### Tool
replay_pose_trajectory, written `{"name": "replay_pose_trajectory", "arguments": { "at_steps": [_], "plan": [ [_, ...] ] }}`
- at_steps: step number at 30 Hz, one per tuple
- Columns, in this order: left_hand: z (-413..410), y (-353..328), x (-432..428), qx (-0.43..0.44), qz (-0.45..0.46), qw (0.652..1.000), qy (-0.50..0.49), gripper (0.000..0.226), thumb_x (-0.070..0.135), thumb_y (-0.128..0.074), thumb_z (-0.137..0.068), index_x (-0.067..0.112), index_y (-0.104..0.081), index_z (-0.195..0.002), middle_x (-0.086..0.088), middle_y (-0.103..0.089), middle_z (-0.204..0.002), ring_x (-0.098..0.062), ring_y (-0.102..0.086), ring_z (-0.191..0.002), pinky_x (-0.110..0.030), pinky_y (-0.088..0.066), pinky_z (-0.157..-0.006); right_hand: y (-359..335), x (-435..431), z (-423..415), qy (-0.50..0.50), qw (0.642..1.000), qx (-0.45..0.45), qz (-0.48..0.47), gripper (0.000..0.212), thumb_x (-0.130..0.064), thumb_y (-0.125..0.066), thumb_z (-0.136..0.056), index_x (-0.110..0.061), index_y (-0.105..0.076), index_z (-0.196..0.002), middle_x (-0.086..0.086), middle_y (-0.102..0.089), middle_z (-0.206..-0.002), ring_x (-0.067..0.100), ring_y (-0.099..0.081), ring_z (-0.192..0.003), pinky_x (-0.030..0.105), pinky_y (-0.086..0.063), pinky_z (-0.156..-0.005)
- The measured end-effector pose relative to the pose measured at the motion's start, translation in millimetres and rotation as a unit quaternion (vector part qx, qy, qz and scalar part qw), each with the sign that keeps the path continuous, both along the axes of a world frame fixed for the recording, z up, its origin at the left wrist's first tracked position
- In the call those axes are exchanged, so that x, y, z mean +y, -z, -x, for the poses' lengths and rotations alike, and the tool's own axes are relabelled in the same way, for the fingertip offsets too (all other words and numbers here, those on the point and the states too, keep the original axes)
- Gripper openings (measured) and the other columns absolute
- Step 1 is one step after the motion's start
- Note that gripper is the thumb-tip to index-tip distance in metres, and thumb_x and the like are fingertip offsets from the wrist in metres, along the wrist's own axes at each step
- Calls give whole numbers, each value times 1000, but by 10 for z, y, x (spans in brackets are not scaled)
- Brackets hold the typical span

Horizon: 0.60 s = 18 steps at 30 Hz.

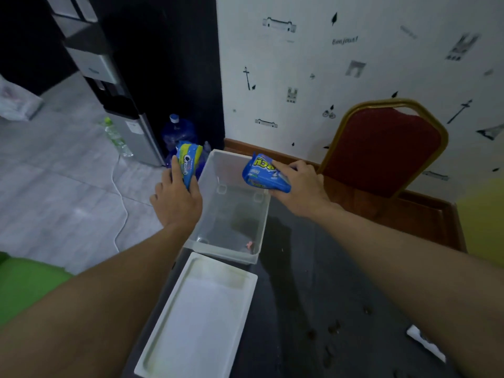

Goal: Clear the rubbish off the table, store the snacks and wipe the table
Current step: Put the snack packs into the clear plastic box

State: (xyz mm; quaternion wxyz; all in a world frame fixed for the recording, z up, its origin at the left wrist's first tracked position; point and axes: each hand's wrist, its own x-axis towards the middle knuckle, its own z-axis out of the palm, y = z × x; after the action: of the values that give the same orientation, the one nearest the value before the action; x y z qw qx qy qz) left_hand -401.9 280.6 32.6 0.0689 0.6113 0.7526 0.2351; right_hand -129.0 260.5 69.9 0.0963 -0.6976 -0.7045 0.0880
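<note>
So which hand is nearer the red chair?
Right. The right hand holds a packet just left of the red chair; the left hand is across the clear bin.

Layout: storage bin and lid at the left end of the table.

The clear plastic storage bin stands on the dark table, with the white rectangular lid lying flat just in front of it. The left hand holds a blue snack packet at the bin's left wall; the right hand holds a second blue snack packet over its right rim. The red padded chair stands behind the table, to the right.
</note>
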Motion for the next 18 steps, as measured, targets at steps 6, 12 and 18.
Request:
{"name": "replay_pose_trajectory", "arguments": {
  "at_steps": [6,12,18],
  "plan": [
    [7,205,53,-73,29,996,-40,59,43,-39,-100,25,-20,-153,-9,-46,-133,-36,-51,-110,-57,-43,-90,68,447,299,-51,994,-97,25,69,-61,-58,-91,-42,-33,-152,4,-47,-130,24,-44,-116,41,-31,-92],
    [-8,260,117,-96,66,992,-46,56,43,-36,-101,29,-20,-153,-10,-44,-135,-38,-51,-112,-58,-43,-90,277,764,626,-132,968,-207,57,60,-61,-56,-91,-41,-43,-146,9,-52,-129,30,-49,-115,42,-35,-97],
    [22,317,139,-97,100,989,-51,51,46,-30,-101,37,-22,-151,-8,-46,-130,-33,-54,-109,-60,-45,-91,626,906,890,-111,960,-171,191,55,-48,-64,-93,-33,-48,-143,15,-47,-135,37,-45,-126,45,-44,-101]
  ]
}}
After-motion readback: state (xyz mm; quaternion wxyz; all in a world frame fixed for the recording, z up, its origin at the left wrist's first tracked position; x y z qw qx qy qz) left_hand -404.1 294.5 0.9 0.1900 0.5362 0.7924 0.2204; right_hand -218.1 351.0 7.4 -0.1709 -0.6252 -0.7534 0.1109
